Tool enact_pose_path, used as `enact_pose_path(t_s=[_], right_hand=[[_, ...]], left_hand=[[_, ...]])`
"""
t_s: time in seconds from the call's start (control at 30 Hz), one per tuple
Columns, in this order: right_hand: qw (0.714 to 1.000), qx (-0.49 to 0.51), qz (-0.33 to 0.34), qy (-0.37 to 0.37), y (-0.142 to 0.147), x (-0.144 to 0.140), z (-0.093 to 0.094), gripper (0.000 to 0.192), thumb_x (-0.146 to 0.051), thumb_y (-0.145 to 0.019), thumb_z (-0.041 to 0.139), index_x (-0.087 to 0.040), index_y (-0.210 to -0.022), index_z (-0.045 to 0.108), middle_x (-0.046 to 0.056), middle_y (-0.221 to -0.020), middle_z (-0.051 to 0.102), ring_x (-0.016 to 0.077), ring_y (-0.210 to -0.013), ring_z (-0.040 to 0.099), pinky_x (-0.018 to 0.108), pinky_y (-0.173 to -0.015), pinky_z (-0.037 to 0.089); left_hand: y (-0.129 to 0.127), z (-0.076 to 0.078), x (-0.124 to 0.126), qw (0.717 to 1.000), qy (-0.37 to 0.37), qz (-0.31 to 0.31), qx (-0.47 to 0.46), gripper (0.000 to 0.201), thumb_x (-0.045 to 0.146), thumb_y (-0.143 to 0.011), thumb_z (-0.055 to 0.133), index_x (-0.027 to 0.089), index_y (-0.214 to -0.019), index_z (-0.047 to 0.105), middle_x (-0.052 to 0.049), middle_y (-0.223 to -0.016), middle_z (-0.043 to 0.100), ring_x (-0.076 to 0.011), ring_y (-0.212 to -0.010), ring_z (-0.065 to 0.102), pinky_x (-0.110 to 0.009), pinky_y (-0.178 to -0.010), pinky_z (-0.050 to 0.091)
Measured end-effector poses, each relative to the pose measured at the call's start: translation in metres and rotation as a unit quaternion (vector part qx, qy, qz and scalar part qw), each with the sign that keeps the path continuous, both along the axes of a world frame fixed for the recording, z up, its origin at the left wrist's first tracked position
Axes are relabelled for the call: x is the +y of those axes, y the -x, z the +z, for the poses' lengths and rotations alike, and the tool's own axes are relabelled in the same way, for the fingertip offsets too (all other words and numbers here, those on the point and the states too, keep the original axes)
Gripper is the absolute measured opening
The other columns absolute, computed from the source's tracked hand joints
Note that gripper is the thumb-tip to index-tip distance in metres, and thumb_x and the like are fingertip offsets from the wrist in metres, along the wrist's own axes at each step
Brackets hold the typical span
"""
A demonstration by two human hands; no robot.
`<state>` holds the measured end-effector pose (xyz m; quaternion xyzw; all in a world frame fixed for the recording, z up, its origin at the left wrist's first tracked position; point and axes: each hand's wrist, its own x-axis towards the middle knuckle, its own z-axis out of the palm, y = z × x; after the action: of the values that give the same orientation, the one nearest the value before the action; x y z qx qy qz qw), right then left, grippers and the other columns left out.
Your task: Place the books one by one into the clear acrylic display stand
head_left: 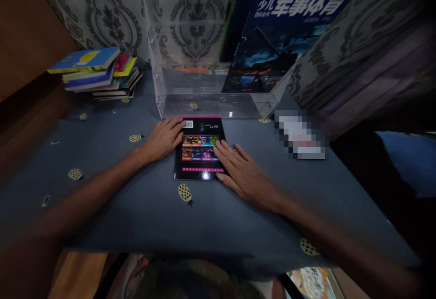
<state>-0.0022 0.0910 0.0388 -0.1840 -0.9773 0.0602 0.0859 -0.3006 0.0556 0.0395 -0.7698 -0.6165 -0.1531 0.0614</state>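
A black book [200, 174] with a pink edge lies on the table, showing a barcode and two rows of small coloured pictures. My left hand [163, 139] rests flat at its upper left edge, fingers stretched onto the cover. From the other side, my right hand [243, 171] lies with fingers spread over the book's right part, hiding some of the pictures. Neither hand grips the book. Just beyond it stands a clear acrylic rack [211, 103], in which a large dark blue book [269, 44] with a tank on its cover leans at the right.
A stack of books [91, 72] sits at the back left of the blue table [112, 208]. To the right lies a blurred-out pale object [299, 135]. Patterned curtain or wall covering [112, 8] rises behind. A colourful printed item [311, 283] shows below the front edge.
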Motion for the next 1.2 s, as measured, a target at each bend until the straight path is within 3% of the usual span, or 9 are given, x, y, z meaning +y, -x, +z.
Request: enact_pose_path(t_s=[0.13,0.27,0.37,0.53,0.77,0.93,1.2], right_hand=[[1.000,0.001,-0.006,-0.006,-0.005,-0.008,-0.002,0.066,-0.042,-0.106,0.031,-0.018,-0.162,0.005,0.016,-0.163,0.029,0.0279,-0.153,0.023,0.057,-0.122,0.028],[1.000,0.001,-0.010,-0.009,-0.004,-0.009,-0.003,0.066,-0.042,-0.106,0.031,-0.016,-0.162,0.008,0.017,-0.163,0.030,0.0284,-0.153,0.023,0.057,-0.122,0.029],[1.000,-0.002,-0.009,-0.013,-0.003,-0.008,-0.004,0.065,-0.043,-0.106,0.029,-0.013,-0.161,0.012,0.019,-0.162,0.031,0.0292,-0.152,0.024,0.058,-0.121,0.029],[1.000,0.001,-0.011,-0.015,-0.003,-0.009,-0.003,0.065,-0.043,-0.106,0.028,-0.013,-0.161,0.012,0.018,-0.163,0.030,0.0291,-0.153,0.023,0.057,-0.121,0.029],[1.000,0.008,-0.013,-0.013,-0.003,-0.009,-0.005,0.066,-0.044,-0.107,0.027,-0.017,-0.162,0.005,0.016,-0.163,0.031,0.0283,-0.153,0.024,0.057,-0.122,0.028],[1.000,0.006,-0.016,0.006,-0.003,-0.009,-0.004,0.066,-0.046,-0.106,0.028,-0.016,-0.162,0.010,0.017,-0.163,0.030,0.0292,-0.153,0.024,0.058,-0.122,0.027],[0.999,0.024,-0.014,0.033,-0.003,-0.008,-0.004,0.065,-0.048,-0.106,0.029,-0.017,-0.161,0.016,0.016,-0.163,0.031,0.0291,-0.153,0.024,0.059,-0.122,0.025]], left_hand=[[0.003,0.003,-0.001,0.999,0.036,-0.001,-0.006,0.047,0.036,-0.105,0.031,0.015,-0.142,0.052,-0.014,-0.150,0.051,-0.0279,-0.139,0.047,-0.048,-0.112,0.039],[0.005,0.010,-0.009,0.993,0.113,-0.029,-0.011,0.056,0.045,-0.107,0.023,0.018,-0.154,0.034,-0.012,-0.163,0.033,-0.0257,-0.153,0.026,-0.049,-0.119,0.030],[0.004,0.015,-0.022,0.985,0.157,-0.067,-0.010,0.060,0.049,-0.107,0.017,0.018,-0.159,0.023,-0.010,-0.167,0.021,-0.0238,-0.155,0.016,-0.050,-0.124,0.020],[-0.002,0.020,-0.049,0.975,0.186,-0.118,-0.006,0.063,0.053,-0.107,0.017,0.023,-0.162,0.008,-0.007,-0.169,0.014,-0.0222,-0.156,0.009,-0.050,-0.126,0.011],[-0.011,0.028,-0.090,0.963,0.202,-0.176,0.028,0.065,0.051,-0.107,0.022,0.028,-0.161,-0.007,-0.006,-0.169,0.011,-0.0240,-0.156,0.009,-0.051,-0.127,0.007],[-0.013,0.031,-0.115,0.960,0.190,-0.204,0.030,0.067,0.047,-0.107,0.029,0.031,-0.161,-0.008,-0.006,-0.167,0.018,-0.0218,-0.155,0.018,-0.047,-0.127,0.007],[-0.027,0.037,-0.110,0.951,0.196,-0.236,0.031,0.065,0.048,-0.107,0.032,0.031,-0.162,0.001,-0.005,-0.164,0.029,-0.0213,-0.152,0.028,-0.047,-0.128,0.007]])
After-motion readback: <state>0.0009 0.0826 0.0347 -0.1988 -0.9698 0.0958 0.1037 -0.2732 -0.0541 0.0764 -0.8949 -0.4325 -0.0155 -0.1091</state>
